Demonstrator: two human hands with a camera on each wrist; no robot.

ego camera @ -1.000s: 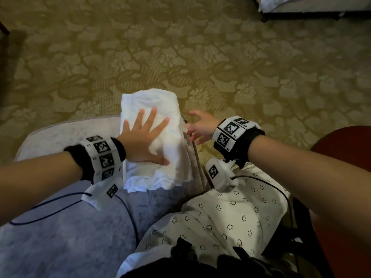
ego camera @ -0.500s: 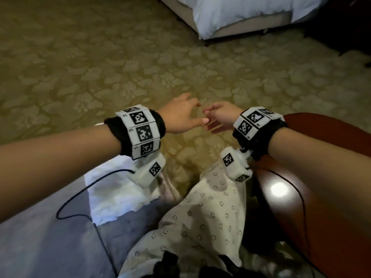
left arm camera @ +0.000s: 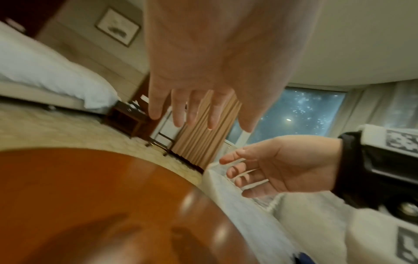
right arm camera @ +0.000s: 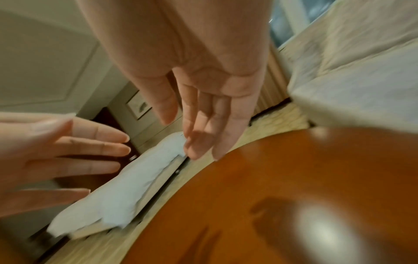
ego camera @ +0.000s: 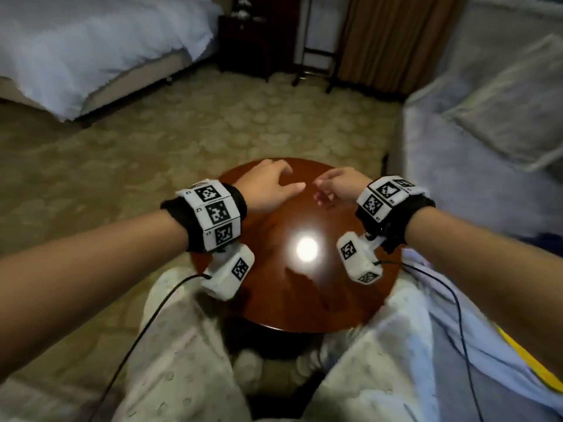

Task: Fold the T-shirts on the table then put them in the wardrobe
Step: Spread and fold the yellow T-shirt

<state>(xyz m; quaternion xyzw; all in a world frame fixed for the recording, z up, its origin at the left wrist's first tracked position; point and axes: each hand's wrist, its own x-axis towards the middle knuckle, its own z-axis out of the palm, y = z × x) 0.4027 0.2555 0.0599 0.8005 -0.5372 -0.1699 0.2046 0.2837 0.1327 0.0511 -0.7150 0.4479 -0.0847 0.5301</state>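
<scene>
Left hand [ego camera: 268,187]: held above the far left part of the table [ego camera: 298,287], palm down, grip spread, fingers straight and relaxed with nothing in them; in the left wrist view the fingers [left arm camera: 178,110] point toward the curtain [left arm camera: 203,128].
Right hand [ego camera: 338,187]: held above the far right part of the table, just beside the left hand and apart from it; grip loose, fingers slightly bent, holding nothing.
Table: round, polished reddish-brown wood, with a bright lamp glare near its middle; it stands between the person's knees.
T-shirts: none shows on the table top or in either hand; where they lie cannot be told from these views.
Wrist units: white blocks with black square markers strapped over black bands on both wrists [ego camera: 213,214], thin black cables trailing back toward the body.
Clothing: pale patterned trousers [ego camera: 189,354] on both legs.
Bed [ego camera: 91,47]: white bedding, far left, on the patterned carpet [ego camera: 122,166].
Sofa [ego camera: 487,141]: pale cover with a cushion, at the right beside the table.
Curtain: brown, pleated, at the far wall next to a window [left arm camera: 294,114].
</scene>
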